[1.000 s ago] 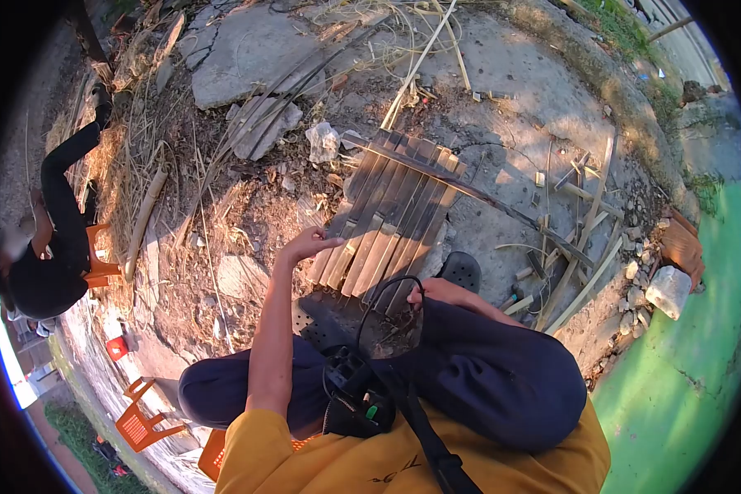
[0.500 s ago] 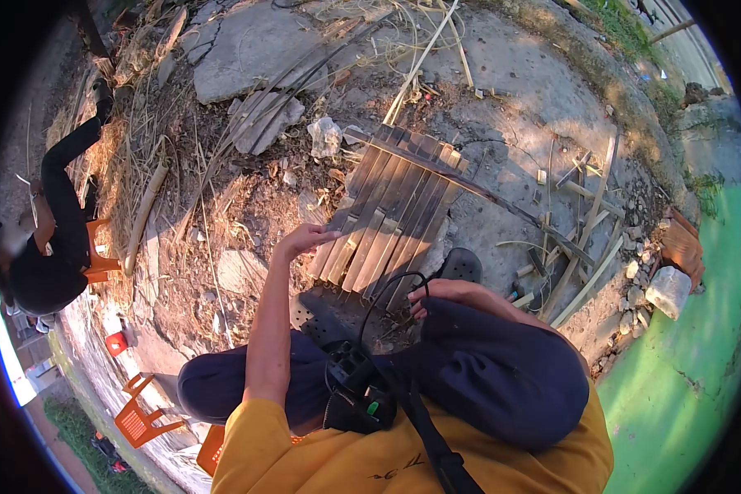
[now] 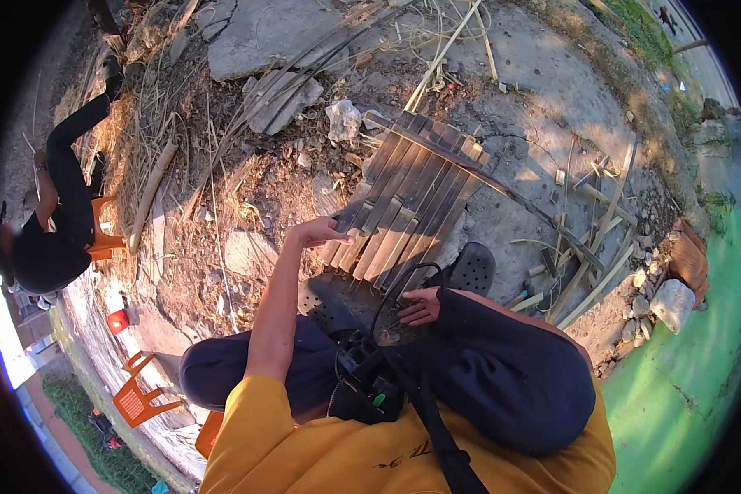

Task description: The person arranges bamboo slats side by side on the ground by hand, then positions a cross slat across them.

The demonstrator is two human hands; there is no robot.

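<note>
Several dark wooden slats lie side by side on the ground in front of me, their near ends uneven. Across their far part runs a long thin strip of wood, reaching out to the right. My left hand is at the near left edge of the slats, fingers stretched toward them; whether the fingertips touch the wood I cannot tell. Beside my right knee, below the near ends of the slats, my right hand is open, fingers apart and holding nothing.
Loose wood strips are scattered on the right. A pale stone lies near the green floor. At the left, a person in dark clothes sits on an orange chair. A black cable loops before my lap.
My right hand has come out farther from my knee, and its fingers have spread. My left hand stays by the slats' left edge. The whole view has shifted slightly.
</note>
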